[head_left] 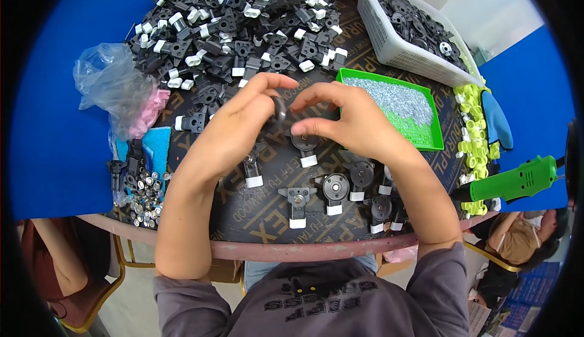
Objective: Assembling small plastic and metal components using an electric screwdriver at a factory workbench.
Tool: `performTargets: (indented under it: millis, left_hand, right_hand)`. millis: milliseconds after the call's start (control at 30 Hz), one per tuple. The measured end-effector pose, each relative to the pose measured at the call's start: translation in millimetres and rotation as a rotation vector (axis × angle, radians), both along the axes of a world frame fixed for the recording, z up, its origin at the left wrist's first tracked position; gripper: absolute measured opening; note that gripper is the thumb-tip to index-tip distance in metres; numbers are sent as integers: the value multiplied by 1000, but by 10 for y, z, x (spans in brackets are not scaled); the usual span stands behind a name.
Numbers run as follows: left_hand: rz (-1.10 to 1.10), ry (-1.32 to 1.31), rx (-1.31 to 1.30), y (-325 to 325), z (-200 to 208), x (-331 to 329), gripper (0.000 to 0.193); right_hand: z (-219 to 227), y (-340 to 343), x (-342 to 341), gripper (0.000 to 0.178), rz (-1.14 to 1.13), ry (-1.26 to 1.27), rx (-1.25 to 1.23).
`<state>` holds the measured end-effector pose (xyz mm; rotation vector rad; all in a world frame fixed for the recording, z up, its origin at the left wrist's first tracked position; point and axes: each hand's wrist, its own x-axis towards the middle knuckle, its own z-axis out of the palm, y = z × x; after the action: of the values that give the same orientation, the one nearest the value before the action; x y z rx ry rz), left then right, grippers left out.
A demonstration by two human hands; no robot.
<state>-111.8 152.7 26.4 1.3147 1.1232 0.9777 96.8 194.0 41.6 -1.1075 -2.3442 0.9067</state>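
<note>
Heap of black-and-white parts [234, 32] beyond hands [246, 110] [353, 116], green tray [421, 137] alongside

Person's clothing: dark grey, soft-looking short-sleeved T-shirt [365, 320], creased over the torso. Left sleeve [190, 303] and right sleeve [439, 279] loose, plain, purplish-grey where the light falls; each ends near the elbow. Forearms bare below the hems. Chest carries a black block-lettered print [316, 303], outlined characters in rows; just above it, a small dark motif with two round yellow dots [312, 289]. Pale blue trousers [258, 270] show below the shirt. Left hand [252, 104] and right hand [350, 115] bare, slim-fingered.
</note>
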Motion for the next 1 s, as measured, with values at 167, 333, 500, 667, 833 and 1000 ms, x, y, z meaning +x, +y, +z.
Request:
performTargets:
  millis: [167,333,500,667,833,1000]
  left_hand:
    - [-44,-330,-27,23,35,-37,39]
    - [-6,-277,-37,11,97,-89,32]
    - [-75,-355,-142,-8,159,-135,29]
    - [-125,-355,-89,2,80,-59,29]
    - [-148,-430,-81,-16,22,65,17]
    - [-243,-153,-27,-97,116,56,21]
  right_hand:
    - [15,-73,-28,24,-19,311,-414]
    - [120,-160,14,20,-70,509,-641]
    - [63,-171,111,14,-66,637,-768]
    - [-41,-374,60,13,-29,775,-527]
    - [-112,-555,60,10,63,779,-224]
    - [-137,-761,143,23,-44,717,-128]
